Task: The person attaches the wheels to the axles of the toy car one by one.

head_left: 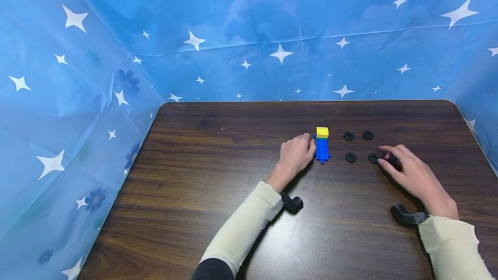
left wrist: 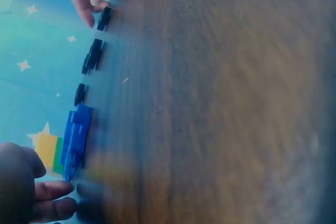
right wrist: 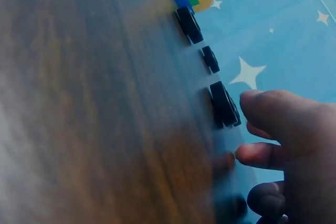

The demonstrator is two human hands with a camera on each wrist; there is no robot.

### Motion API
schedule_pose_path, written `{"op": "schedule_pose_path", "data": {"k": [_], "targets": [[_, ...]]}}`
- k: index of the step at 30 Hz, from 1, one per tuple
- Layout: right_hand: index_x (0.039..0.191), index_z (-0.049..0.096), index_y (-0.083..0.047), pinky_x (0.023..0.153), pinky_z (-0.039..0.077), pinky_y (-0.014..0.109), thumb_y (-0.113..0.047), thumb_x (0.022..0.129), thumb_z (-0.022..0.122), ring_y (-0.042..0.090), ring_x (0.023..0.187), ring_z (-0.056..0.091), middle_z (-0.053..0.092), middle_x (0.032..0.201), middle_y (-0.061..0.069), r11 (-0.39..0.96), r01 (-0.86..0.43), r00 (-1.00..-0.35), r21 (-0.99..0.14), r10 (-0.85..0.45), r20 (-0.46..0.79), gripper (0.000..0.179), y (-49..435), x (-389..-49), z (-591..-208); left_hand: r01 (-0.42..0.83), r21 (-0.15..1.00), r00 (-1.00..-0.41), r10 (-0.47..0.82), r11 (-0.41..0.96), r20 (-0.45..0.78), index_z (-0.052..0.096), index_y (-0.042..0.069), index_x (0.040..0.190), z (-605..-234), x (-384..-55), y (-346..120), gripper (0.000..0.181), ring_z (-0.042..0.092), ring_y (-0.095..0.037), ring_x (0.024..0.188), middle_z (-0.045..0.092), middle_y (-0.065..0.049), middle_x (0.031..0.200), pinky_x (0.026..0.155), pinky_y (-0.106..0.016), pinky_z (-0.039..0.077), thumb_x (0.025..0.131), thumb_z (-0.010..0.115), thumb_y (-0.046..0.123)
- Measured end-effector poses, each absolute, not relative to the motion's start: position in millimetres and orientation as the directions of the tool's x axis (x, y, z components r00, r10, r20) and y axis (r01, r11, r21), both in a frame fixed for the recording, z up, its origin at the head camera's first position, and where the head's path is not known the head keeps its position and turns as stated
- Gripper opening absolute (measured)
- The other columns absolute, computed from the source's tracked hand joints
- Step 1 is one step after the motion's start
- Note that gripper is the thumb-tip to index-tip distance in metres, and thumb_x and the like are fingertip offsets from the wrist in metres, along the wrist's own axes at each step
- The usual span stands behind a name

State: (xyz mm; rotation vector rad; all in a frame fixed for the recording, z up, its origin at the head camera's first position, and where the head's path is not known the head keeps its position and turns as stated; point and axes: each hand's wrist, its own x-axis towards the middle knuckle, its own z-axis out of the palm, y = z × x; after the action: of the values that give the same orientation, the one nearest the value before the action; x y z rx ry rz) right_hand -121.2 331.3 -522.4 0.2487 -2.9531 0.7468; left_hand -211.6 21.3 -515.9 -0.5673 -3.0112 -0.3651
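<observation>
A blue toy brick base (head_left: 322, 149) with short axle stubs lies on the table, topped at its far end by a yellow brick (head_left: 322, 132). Between them a green brick (left wrist: 58, 155) shows in the left wrist view. My left hand (head_left: 297, 152) rests beside the base's left side, its loosely bent fingers at or against the edge. Several black toy wheels (head_left: 351, 157) lie flat to the right of the base. At the nearer right wheel (head_left: 372, 158), my right hand (head_left: 414, 174) has thumb and forefinger spread; contact is unclear, and nothing is gripped.
The dark wood table (head_left: 186, 185) ends at a blue star-patterned cloth (head_left: 241, 20) behind and at both sides. Black straps with small camera mounts (head_left: 292, 203) sit on both wrists. Two far wheels (head_left: 368, 135) lie behind the nearer pair.
</observation>
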Motion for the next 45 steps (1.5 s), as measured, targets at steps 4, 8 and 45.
{"op": "schedule_pose_path", "data": {"k": [4, 8, 45], "targets": [[0.143, 0.056, -0.005, 0.078, 0.047, 0.059, -0.038, 0.106, 0.060, 0.034, 0.098, 0.061, 0.060, 0.119, 0.016, 0.869, -0.168, -0.985, -0.466, -0.126, 0.120, 0.050, 329, -119, -523, 0.369, 0.213, -0.929, 0.355, 0.905, 0.101, 0.057, 0.020, 0.087, -515, -210, 24, 0.032, 0.052, -0.011, 0.058, 0.053, 0.006, 0.068, 0.052, -0.028, 0.040, 0.111, 0.044, 0.037], [0.143, 0.057, -0.006, 0.075, 0.047, 0.055, -0.037, 0.104, 0.065, 0.031, 0.093, 0.061, 0.061, 0.115, 0.014, 0.874, -0.167, -0.983, -0.457, -0.115, 0.140, 0.050, 328, -117, -526, 0.372, 0.205, -0.928, 0.359, 0.905, 0.100, 0.058, 0.020, 0.088, -515, -209, 26, 0.031, 0.052, -0.010, 0.057, 0.053, 0.006, 0.069, 0.051, -0.027, 0.038, 0.111, 0.045, 0.037], [0.122, 0.070, -0.007, 0.065, 0.043, 0.044, -0.028, 0.097, 0.076, 0.026, 0.079, 0.058, 0.062, 0.104, 0.011, 0.889, -0.214, -0.961, -0.406, -0.117, 0.252, 0.034, 322, -120, -530, 0.144, 0.015, -0.989, 0.145, 0.989, -0.026, 0.065, 0.017, 0.118, -503, -206, 70, 0.064, 0.068, -0.016, 0.076, 0.071, 0.002, 0.093, 0.057, -0.032, 0.049, 0.097, 0.044, 0.075]]}}
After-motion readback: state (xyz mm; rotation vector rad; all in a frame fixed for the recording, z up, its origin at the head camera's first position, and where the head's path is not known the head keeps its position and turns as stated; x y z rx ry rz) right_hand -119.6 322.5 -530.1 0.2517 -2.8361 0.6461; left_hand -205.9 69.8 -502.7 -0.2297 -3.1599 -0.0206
